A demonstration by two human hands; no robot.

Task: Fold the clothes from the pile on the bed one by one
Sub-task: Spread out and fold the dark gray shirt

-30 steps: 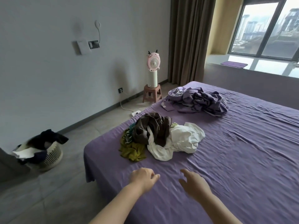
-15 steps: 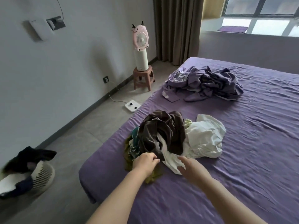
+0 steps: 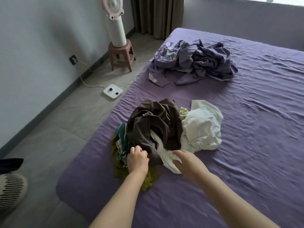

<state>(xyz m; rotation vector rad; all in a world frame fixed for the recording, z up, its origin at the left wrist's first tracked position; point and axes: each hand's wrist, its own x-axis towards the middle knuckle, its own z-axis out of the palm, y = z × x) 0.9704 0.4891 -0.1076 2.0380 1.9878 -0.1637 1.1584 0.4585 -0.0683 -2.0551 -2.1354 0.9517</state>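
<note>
Here left hand [image 3: 137, 159] fingertips vanish into brown garment [image 3: 154, 124] folds

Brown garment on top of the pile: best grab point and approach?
Probably pinch the brown garment at its near hem, the loose fold hanging toward the person beside the left hand. Come from the near, bed-edge side and lift up: it drapes over the white garment and teal one, so an edge pull should peel it off alone.
</note>
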